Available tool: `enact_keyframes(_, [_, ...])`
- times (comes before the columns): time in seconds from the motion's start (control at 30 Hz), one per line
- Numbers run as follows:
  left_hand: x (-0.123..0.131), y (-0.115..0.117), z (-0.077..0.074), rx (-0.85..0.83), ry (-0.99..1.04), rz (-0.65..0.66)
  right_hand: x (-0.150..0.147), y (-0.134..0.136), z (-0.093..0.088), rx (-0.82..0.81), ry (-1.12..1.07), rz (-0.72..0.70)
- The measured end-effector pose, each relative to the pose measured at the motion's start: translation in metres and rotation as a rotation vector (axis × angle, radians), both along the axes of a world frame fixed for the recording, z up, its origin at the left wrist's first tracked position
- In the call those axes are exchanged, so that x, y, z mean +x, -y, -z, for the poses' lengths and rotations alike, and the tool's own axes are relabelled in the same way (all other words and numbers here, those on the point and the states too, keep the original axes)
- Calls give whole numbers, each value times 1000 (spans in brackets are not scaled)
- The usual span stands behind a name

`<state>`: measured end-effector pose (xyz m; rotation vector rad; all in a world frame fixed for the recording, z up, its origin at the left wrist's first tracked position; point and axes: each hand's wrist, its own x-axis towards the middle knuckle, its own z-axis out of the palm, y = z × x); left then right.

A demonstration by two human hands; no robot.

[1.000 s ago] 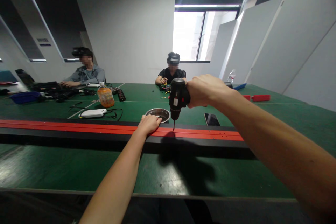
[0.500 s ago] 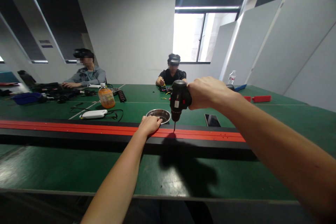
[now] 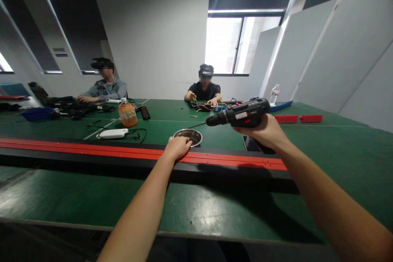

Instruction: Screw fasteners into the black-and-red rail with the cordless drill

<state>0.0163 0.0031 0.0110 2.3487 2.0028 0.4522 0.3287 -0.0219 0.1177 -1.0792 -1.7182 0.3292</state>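
My right hand point(image 3: 265, 133) grips a black cordless drill point(image 3: 238, 117) lying level above the table, its bit pointing left over a small steel bowl point(image 3: 187, 136). My left hand point(image 3: 177, 147) rests knuckles up on a long red and black rail point(image 3: 92, 151) that runs across the green table point(image 3: 215, 208). Its fingers are curled, fingertips beside the bowl's rim; I cannot see whether they hold anything. A dark phone point(image 3: 249, 144) lies partly hidden behind my right hand.
Beyond the rail stand an orange drink bottle point(image 3: 127, 114), a white power strip point(image 3: 113, 133) with black cable and a black remote point(image 3: 145, 112). Two people sit at the far side with wires and tools. Red bars point(image 3: 297, 118) and a water bottle point(image 3: 274, 94) lie far right.
The drill was upright with its bit down on the red rail. My right hand has lifted it away to the right and turned it level. My left hand has stayed on the rail.
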Motion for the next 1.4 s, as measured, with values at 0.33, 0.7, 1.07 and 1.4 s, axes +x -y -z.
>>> enact_keyframes(0.33, [-1,-1,0,20,30,13,-24,-10,74,-139,-579,-48])
enact_keyframes(0.7, [-3,1,-1,25,37,33,-25,-10,84,-158,-449,45])
enact_keyframes(1.07, [-10,1,-1,-5,332,93,-28,-4,78,-149,-443,46])
enact_keyframes(1.4, [-3,7,-27,148,960,179,-23,-2,82,-139,-414,22])
